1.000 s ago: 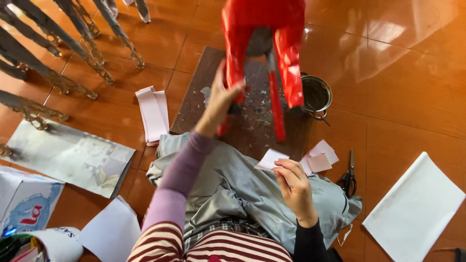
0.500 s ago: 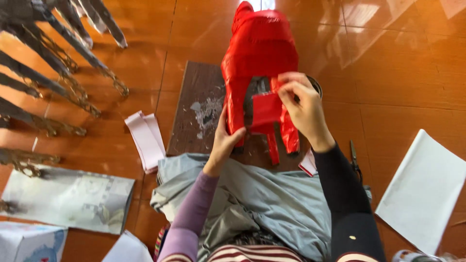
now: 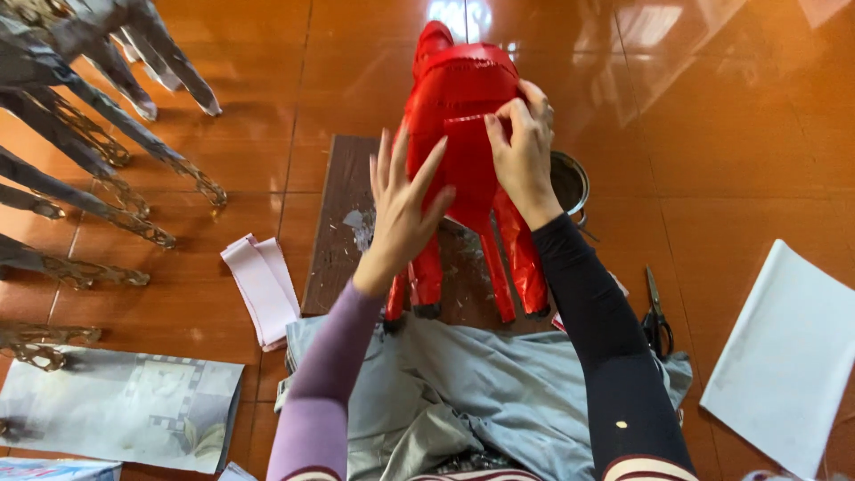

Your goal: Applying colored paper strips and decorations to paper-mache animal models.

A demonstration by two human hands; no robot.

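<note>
Red figure: a four-legged red paper animal figure (image 3: 459,134) stood on a dark wooden board (image 3: 343,232) on the glossy orange tiled floor (image 3: 730,134), its body rising between the two hands and its legs reaching down toward the person's lap.
Left hand: the left hand (image 3: 405,209) lay against the figure's left flank with fingers spread wide and straight, palm touching the red paper, gripping nothing.
Right hand: the right hand (image 3: 524,147) rested on the upper right side of the figure, fingers bent, fingertips pinching or pressing a strip of red paper on the body; whether the strip was loose or already stuck could not be told.
Legs: the red legs (image 3: 521,258) hung below both hands, their dark tips just above the board's near edge.
Lap cloth: a grey cloth (image 3: 463,401) covered the lap, directly under the forearms and touching the board's near edge.
Metal pot: a small round metal pot (image 3: 570,183) sat just behind the right wrist, partly hidden by it.
Scissors: black scissors (image 3: 656,316) lay on the floor right of the right forearm.
White sheet: a white sheet (image 3: 788,356) lay far right, well apart from the hands.
Pink strips: a stack of pale pink paper strips (image 3: 260,289) lay left of the board.
Grey metal pieces: ornate grey metal pieces (image 3: 98,151) fanned across the upper left floor.
</note>
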